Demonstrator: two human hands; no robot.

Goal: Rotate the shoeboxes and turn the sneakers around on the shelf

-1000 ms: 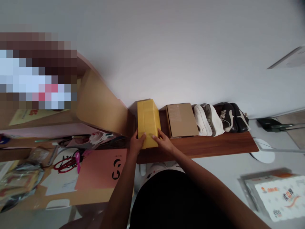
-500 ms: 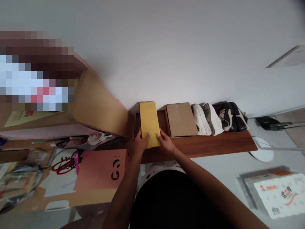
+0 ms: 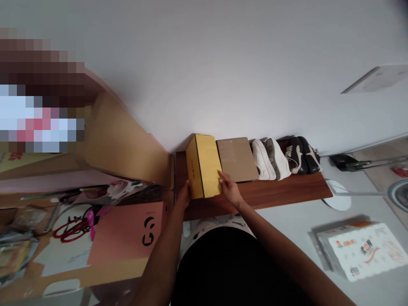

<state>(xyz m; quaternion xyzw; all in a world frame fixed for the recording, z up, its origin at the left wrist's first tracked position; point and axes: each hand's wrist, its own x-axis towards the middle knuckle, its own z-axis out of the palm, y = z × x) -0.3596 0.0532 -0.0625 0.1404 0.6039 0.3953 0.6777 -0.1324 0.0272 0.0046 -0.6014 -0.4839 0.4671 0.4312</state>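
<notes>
Head view, looking down at your hands. Your left hand [image 3: 183, 196] and your right hand [image 3: 230, 190] are apart, one on each side of a yellow box [image 3: 204, 166], holding it between them. Your left hand is against the box's left side near the front corner, and the fingertips [image 3: 220, 175] of your right hand press on its right side. The box stands near the left end of a wooden shelf [image 3: 280, 191], with small dark lettering on its left face. Just to its right lies a flat brown cardboard box [image 3: 237, 159], followed by a pair of white sneakers [image 3: 264, 161] and a pair of dark sneakers [image 3: 296, 157], all along the shelf's far edge by the wall [image 3: 223, 63]. Beyond the shelf's near left corner is a pink folder [image 3: 126, 233]. Toward the lower right, a wrapped tissue pack [image 3: 361, 250] lies on the floor [image 3: 287, 225].
</notes>
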